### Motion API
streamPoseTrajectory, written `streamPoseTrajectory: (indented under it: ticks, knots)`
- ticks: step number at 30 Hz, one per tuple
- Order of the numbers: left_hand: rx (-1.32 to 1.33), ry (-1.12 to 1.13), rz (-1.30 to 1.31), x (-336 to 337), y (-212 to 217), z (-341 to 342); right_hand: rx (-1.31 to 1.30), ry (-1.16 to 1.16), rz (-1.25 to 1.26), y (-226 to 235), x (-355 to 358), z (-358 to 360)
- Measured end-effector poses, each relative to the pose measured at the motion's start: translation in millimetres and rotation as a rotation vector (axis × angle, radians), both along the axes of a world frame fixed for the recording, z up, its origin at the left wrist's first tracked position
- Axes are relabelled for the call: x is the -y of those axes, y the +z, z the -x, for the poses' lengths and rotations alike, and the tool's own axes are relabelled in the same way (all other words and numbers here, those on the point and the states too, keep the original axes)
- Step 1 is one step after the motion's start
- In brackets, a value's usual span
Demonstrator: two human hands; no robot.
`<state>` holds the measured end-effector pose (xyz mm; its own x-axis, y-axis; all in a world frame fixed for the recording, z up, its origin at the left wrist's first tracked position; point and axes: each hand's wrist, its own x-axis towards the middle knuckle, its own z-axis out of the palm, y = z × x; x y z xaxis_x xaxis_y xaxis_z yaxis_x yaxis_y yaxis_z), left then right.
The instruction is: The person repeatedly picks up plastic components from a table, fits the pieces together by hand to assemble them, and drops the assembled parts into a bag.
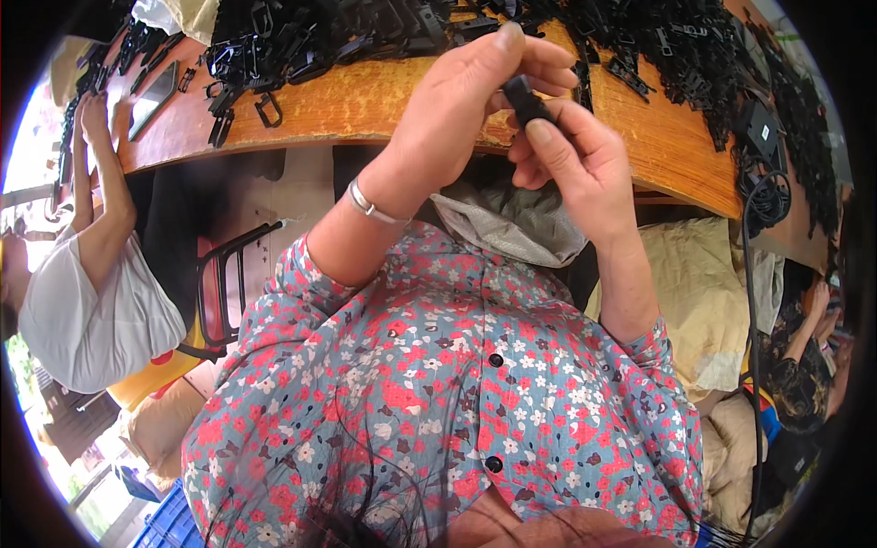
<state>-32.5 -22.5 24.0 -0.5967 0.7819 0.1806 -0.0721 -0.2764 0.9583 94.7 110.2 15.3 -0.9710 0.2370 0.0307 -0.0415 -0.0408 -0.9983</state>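
Note:
Both my hands are raised together over the near edge of the table. A small, dark black plastic piece (528, 102) is held between them. My right hand (585, 169) pinches its lower end between thumb and fingers. My left hand (457, 105) has its fingers curled about the upper end, with the thumb lifted above it; part of that grip is hidden. Beyond the hands, heaps of loose black plastic parts (365, 41) cover the far side of the wooden table (356, 99). A single black frame-shaped part (269, 110) lies near the edge, left of my hands.
Below my hands hangs a grey woven sack (512, 224). A black cable (751, 274) runs down at the right from a black box (760, 128). At the left, a person in white (96, 310) reaches to the table; another person (804, 365) sits far right.

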Motion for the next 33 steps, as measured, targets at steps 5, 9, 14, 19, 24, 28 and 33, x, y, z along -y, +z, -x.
streamPoseTrajectory:
  ticks: [5,9,14,19,24,28,33]
  knots:
    - [0.184,-0.169,-0.005,-15.0,7.4,1.6,0.049,0.092,-0.049,-5.2,7.8,-3.1]
    - [0.078,-0.26,0.108,-7.4,16.7,-10.9,0.058,0.039,0.069,-10.5,10.0,-6.2]
    - [-0.265,-0.219,-0.024,-10.6,9.6,-31.7,-0.115,-0.035,-0.043,-15.9,17.0,-23.2]
    - [-0.369,-0.215,-0.051,0.2,1.7,-39.1,-0.154,-0.009,-0.086,-15.0,25.8,-37.6]
    - [-0.094,-0.111,0.047,15.2,-5.5,-40.1,0.05,0.098,-0.062,3.1,28.4,-22.7]
    - [0.092,0.133,-0.002,17.1,1.7,-34.3,0.078,0.097,-0.047,16.5,35.3,-10.9]
    - [-0.014,0.241,0.008,21.8,-1.9,-19.5,0.114,0.245,0.131,7.8,25.1,-24.4]
